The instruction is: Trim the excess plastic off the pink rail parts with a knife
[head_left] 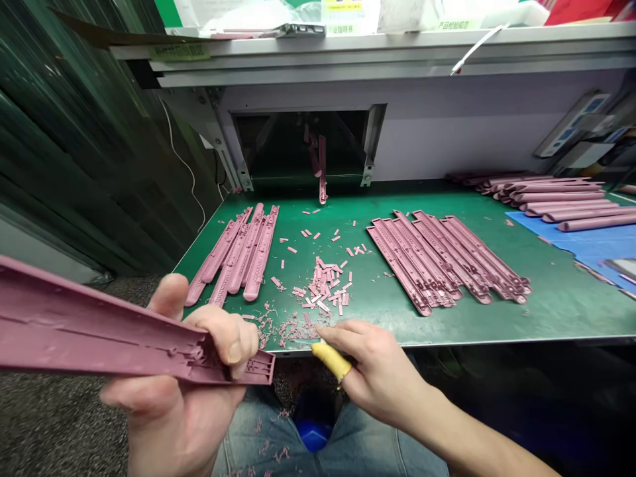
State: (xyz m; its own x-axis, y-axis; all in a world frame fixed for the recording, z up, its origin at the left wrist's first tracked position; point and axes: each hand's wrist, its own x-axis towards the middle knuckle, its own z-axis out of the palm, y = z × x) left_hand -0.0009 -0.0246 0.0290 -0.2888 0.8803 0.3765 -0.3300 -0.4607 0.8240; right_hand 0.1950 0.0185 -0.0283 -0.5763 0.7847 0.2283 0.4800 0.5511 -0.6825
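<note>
My left hand is closed around a long pink plastic shell, raised above the table's front left edge with its hollow ribbed side showing. Its far end sticks out past my fingers. My right hand, with a yellow cover on the thumb, pinches a small knife at the table's front edge. Only the knife's thin blade shows clearly; my fingers hide most of its handle. Beside the blade lie pink shavings, and just beyond them a pile of small pink plastic strips.
Pink shells lie grouped on the green table: one group at left, another at right. More shells rest near a blue sheet. Shells hang out of a back opening under a shelf.
</note>
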